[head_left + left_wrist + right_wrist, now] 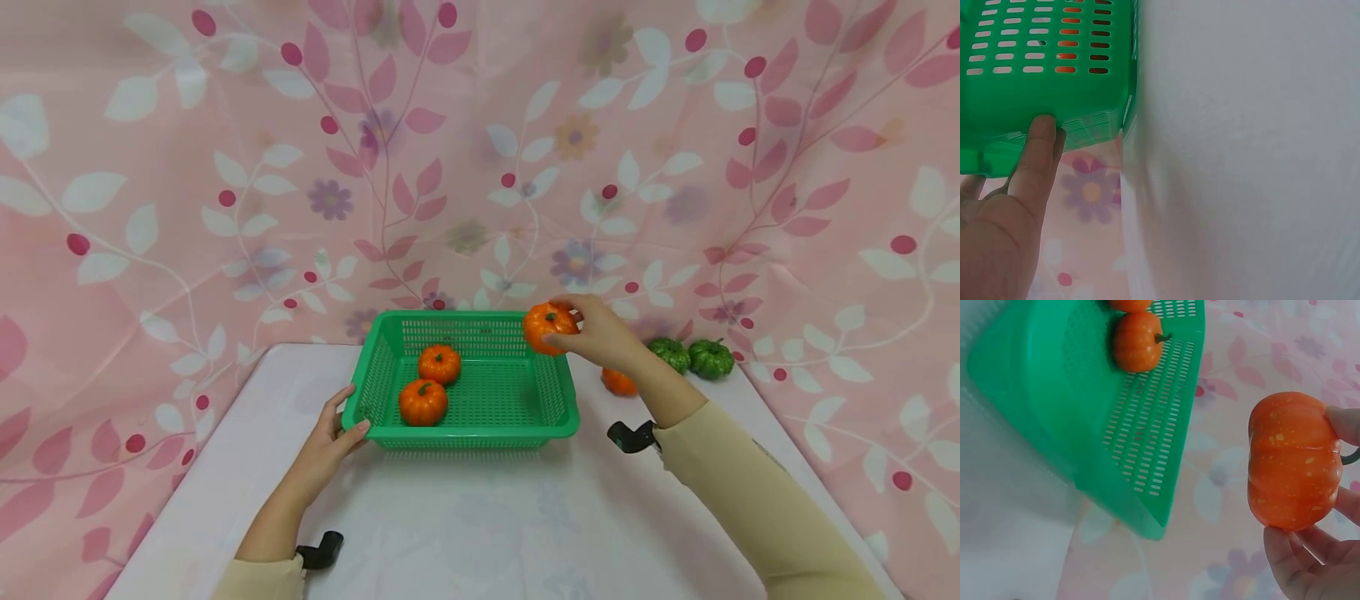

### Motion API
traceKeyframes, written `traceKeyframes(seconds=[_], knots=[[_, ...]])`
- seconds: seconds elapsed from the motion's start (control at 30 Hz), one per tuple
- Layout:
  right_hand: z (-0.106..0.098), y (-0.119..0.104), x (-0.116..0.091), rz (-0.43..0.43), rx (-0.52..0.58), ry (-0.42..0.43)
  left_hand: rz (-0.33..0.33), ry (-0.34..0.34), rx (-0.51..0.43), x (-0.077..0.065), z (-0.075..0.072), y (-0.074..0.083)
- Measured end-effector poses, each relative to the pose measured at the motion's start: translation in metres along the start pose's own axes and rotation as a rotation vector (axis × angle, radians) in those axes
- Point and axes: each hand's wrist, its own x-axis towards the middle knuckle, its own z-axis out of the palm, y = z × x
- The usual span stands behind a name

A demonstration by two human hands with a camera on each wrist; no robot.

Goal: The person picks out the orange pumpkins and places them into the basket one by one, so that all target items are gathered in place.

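1. Your glossy orange, ribbed pumpkin with a dark green stem [542, 325] is raised near the far right corner of the rectangular green slotted plastic basket [457, 432].
2. Your right hand [598, 335] has thumb and fingers clamped on it.
3. Your left hand [327, 442] touches the basket's near left corner, thumb and fingers apart.
4. Inside, two matching orange pumpkins [423, 405] sit leftward.
5. Right of the basket, two bumpy green gourds [711, 360] and a partly hidden orange object [618, 383] rest on the white-covered table [480, 521].
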Motion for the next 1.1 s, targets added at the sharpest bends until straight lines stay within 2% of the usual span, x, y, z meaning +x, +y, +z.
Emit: traceKeyframes(seconds=[0.33, 1.1], knots=[[0.018, -0.011, 0.024, -0.051, -0.034, -0.077, -0.006, -0.010, -0.008, -0.002, 0.000, 0.002], [0.057, -0.007, 0.066, -0.006, -0.002, -0.215, -0.002, -0.002, 0.001, -0.002, 0.001, 0.004]])
